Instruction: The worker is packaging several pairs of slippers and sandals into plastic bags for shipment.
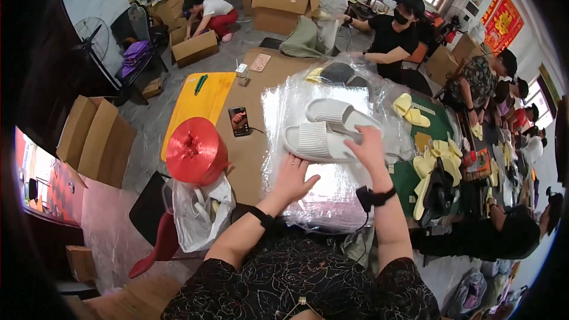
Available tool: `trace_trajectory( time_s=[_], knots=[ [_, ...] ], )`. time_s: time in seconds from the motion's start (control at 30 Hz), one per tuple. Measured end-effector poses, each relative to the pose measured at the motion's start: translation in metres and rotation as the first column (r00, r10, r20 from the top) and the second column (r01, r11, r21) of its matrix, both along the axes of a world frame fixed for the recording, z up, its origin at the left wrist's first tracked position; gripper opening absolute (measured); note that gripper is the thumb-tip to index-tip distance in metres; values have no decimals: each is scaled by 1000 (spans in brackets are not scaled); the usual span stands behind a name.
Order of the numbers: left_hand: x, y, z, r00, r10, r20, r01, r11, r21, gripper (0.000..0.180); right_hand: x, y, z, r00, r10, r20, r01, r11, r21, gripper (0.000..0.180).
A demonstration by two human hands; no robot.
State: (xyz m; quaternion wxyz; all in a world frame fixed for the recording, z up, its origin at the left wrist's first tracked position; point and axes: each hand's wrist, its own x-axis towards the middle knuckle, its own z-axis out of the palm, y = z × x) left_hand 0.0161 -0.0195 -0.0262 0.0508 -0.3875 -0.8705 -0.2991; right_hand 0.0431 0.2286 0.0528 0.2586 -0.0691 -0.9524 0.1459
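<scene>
A pair of pale grey slide slippers lies on a stack of clear plastic bags (332, 216) in front of me. The near slipper (313, 137) has its ribbed strap to the left, and the far slipper (332, 110) lies just behind it, partly overlapped. My left hand (294, 179) rests flat on the plastic by the near slipper's toe end, fingers stretched and thumb apart, a ring on one finger. At the heel end my right hand (370, 149) touches the near slipper, thumb and fingers spread. Dark bands circle both wrists.
Left on the table are a phone (239, 121), a red twine roll (197, 151), a yellow board (195, 104) and a green cutter (201, 85). Yellow slippers (438, 163) and black slippers (440, 189) lie right. A masked co-worker (394, 38) sits across; others work along the right.
</scene>
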Motion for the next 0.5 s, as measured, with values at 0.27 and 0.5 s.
trace_trajectory(
  time_s=[0.27,0.5],
  knots=[
    [4,-2,1,999,-27,-22,27,999,32,62,-77,-53,-17,945,112,308,-118,993,2,29],
    [3,3,-7,998,39,-58,-43,997,-61,68,-49,-35,-15,989,142,-29,-144,984,-104,16]
  ],
)
